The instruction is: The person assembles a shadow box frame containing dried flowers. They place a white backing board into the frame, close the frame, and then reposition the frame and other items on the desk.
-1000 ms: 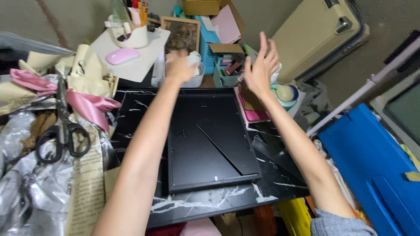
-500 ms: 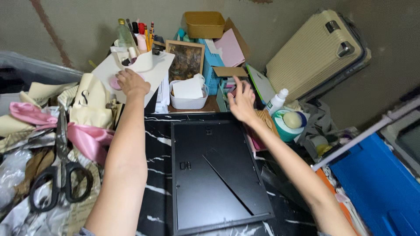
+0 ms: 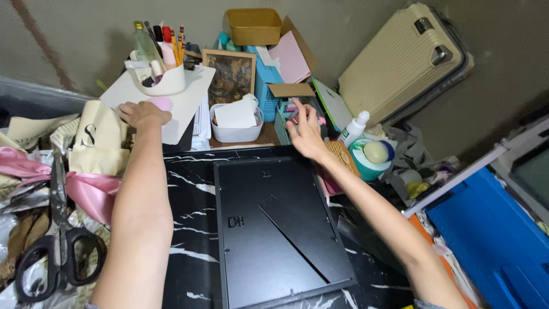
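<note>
While flanked by hands, frame unobstructed.

Between the left hand and the right hand, a white basket and a small framed picture block the far edge of the worktop. Nearer than both hands, the black frame back lies flat, leaving low open room above it. Scissors and pink ribbon crowd the left hand's outer side; a teal tub and white bottle stand just beside the right.
</note>
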